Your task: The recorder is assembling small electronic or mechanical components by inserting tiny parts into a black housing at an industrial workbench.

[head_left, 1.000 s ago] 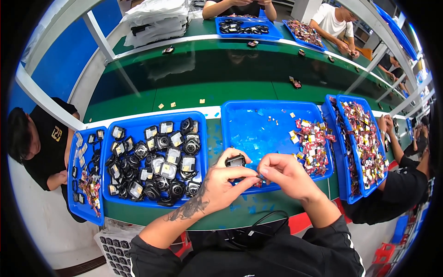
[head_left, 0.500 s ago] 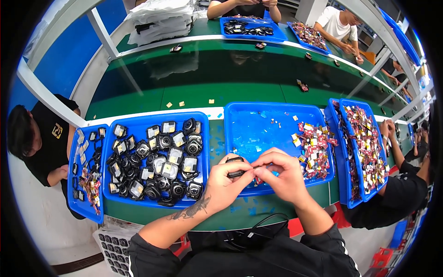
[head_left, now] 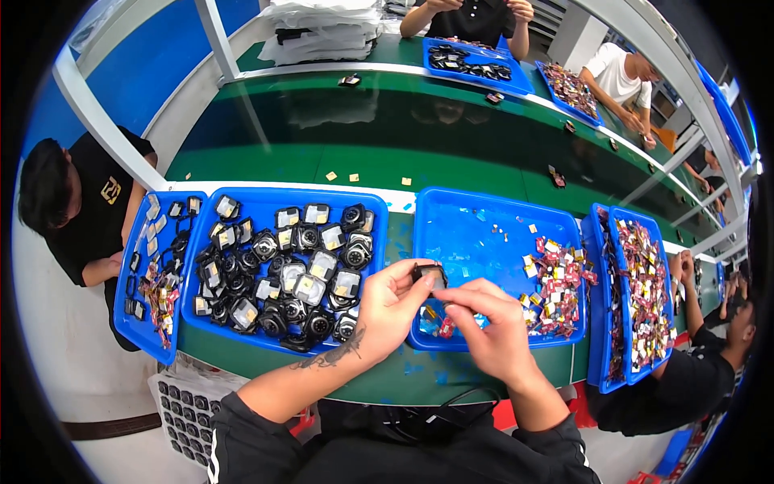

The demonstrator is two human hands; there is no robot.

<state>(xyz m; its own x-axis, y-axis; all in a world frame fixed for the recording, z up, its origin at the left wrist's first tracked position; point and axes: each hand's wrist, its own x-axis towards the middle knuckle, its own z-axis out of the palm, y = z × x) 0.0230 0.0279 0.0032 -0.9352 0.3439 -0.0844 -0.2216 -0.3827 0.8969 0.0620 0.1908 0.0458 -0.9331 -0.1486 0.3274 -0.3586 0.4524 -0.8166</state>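
Plainly, the black watch case (head_left: 430, 276) sits above the near-left part of a blue tray (head_left: 476, 196), tilted so its pale-grey face shows. Fingers of the left hand (head_left: 385, 305) are closed on it from the side; those of the right hand (head_left: 496, 324) are drawn into a near pinch just beside its lower edge (whether they grip anything, or touch the case, is too small to tell). For good work here, a firm left hold near the rim, with small, slow right-hand movements, should spare the case a slip. Working low over the tray seems wise, since a red scrap (head_left: 447, 327) lies beneath the hands and a heap of red-and-yellow parts (head_left: 558, 282) to the right. Leftward on the green worktop (head_left: 391, 387), another blue tray (head_left: 258, 196) holds many black cases (head_left: 302, 282).
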